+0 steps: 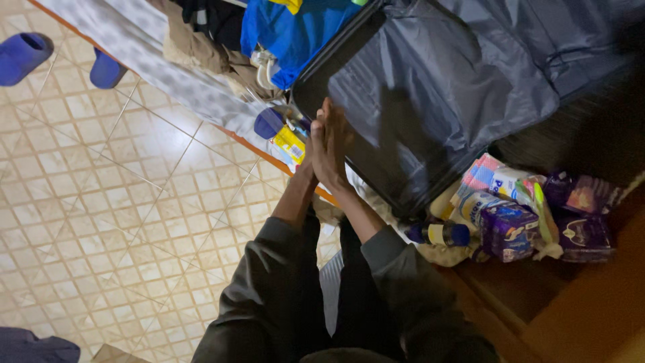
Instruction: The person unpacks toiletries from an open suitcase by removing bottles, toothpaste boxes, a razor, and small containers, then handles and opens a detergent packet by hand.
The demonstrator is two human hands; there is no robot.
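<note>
My left hand (316,149) and my right hand (336,149) are pressed together palm to palm, fingers straight, holding nothing. They hover over the near rim of an open dark suitcase (430,101) lined with grey fabric. Both forearms come up from grey sleeves at the bottom of the view. Just left of my hands lies a yellow bottle with a blue cap (282,134).
Blue and tan clothes (289,33) are heaped beyond the suitcase on a patterned cloth (134,47). Packets and a blue-capped bottle (447,234) lie at the right beside purple packs (581,235). Blue slippers (23,54) rest on the tiled floor (121,222).
</note>
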